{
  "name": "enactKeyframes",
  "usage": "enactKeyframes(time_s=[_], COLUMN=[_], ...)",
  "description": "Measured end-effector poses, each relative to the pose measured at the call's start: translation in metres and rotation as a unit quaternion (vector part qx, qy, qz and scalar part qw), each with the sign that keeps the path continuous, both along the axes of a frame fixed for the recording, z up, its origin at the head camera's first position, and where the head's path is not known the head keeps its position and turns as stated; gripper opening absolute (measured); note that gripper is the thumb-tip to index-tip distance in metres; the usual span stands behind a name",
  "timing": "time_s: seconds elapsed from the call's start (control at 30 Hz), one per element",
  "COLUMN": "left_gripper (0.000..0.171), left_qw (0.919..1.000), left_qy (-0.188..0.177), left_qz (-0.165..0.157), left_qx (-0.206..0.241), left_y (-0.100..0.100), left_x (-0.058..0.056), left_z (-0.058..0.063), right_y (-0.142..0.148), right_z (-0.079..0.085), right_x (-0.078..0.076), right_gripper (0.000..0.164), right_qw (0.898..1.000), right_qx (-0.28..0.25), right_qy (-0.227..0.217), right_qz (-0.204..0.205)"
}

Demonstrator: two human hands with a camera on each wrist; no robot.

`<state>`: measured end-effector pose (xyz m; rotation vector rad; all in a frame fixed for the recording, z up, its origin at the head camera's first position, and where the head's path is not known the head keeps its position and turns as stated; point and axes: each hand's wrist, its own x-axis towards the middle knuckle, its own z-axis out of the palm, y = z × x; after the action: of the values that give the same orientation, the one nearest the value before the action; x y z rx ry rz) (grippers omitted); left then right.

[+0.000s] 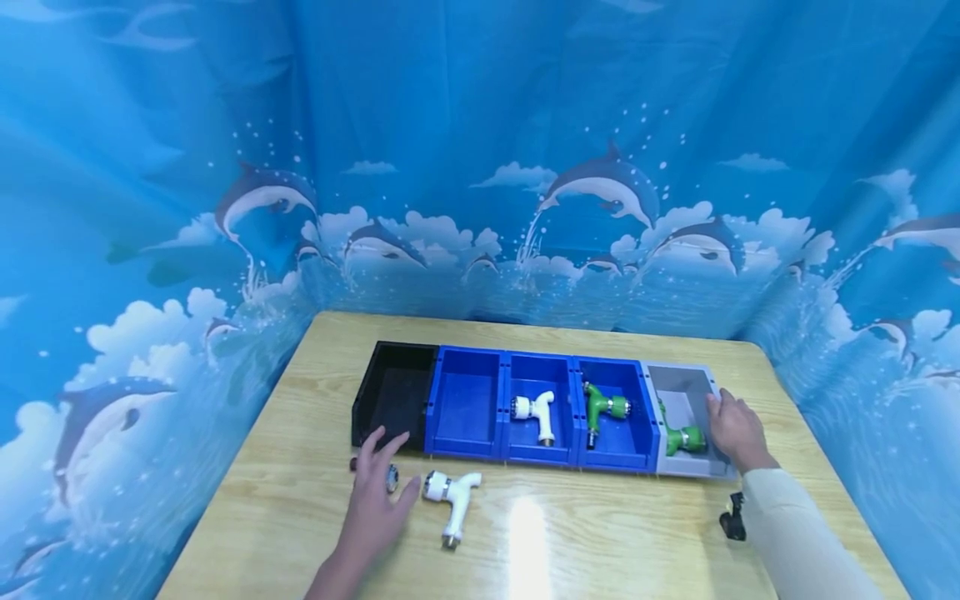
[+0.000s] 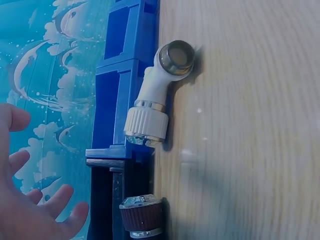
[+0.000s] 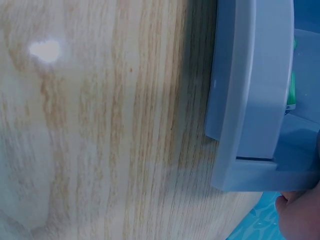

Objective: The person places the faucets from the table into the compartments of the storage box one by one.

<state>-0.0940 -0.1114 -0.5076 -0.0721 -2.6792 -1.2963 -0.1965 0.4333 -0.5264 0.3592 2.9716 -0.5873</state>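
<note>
My left hand [image 1: 375, 508] hovers with spread fingers over a dark tap, whose brown ribbed handle [image 2: 142, 216] shows in the left wrist view; the hand hides most of it in the head view. Right of this hand, a white tap [image 1: 454, 502] with a chrome-ringed handle lies on the table. My right hand [image 1: 738, 429] grips the right side wall of the grey bin [image 1: 693, 468], the last in the row. Inside that bin lies a green tap [image 1: 684, 439]. In the right wrist view, fingers [image 3: 300, 215] show at the bin's corner.
Left of the grey bin stand three blue bins [image 1: 465, 450] and a black bin [image 1: 397, 354]. One blue bin holds a white tap [image 1: 536, 414], another a green tap [image 1: 602, 408]. A small black object [image 1: 733, 518] lies beside the right sleeve. A dolphin-print curtain [image 1: 480, 167] hangs behind.
</note>
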Motion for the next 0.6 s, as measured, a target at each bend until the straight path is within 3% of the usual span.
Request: enactKeyframes(time_s=[0.27, 0.47, 0.6], left_gripper=[0.06, 0.059, 0.058], left_qw=[0.9987, 0.9989, 0.9982], left_qy=[0.039, 0.035, 0.032], left_qz=[-0.006, -0.031, -0.049], left_qx=[-0.031, -0.008, -0.015], left_y=[0.006, 0.012, 0.015], left_x=[0.008, 0.013, 0.015], left_z=[-0.009, -0.012, -0.016], right_y=[-0.003, -0.002, 0.0], right_z=[0.004, 0.004, 0.002], right_x=[0.001, 0.0, 0.0], right_gripper=[0.073, 0.072, 0.072], right_qw=[1.0, 1.0, 1.0], right_qx=[-0.008, -0.001, 0.001], right_qy=[-0.002, 0.001, 0.004], right_qz=[-0.003, 0.001, 0.004])
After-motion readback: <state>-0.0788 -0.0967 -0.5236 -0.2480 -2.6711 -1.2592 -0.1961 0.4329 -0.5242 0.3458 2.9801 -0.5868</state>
